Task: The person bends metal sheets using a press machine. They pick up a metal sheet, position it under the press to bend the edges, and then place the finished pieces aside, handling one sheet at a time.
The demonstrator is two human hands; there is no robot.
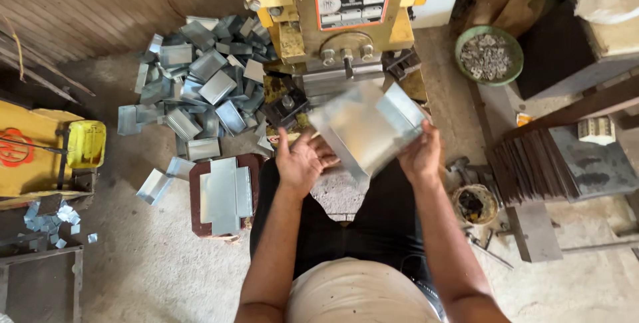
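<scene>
From the head camera, both hands hold a folded sheet-metal piece (369, 126) just before the yellow press machine (346, 16): the right hand (421, 156) pinches its right edge, while the left hand (303, 160), fingers spread, supports it from beneath. A heap of bent metal pieces (200, 83) lies on the floor to the left.

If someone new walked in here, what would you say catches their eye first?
Probably the shiny bent metal sheet at centre, held up by the right hand with the left hand open beside it. Just behind stands the yellow press machine, and to its left a heap of folded metal pieces covers the floor.
</scene>
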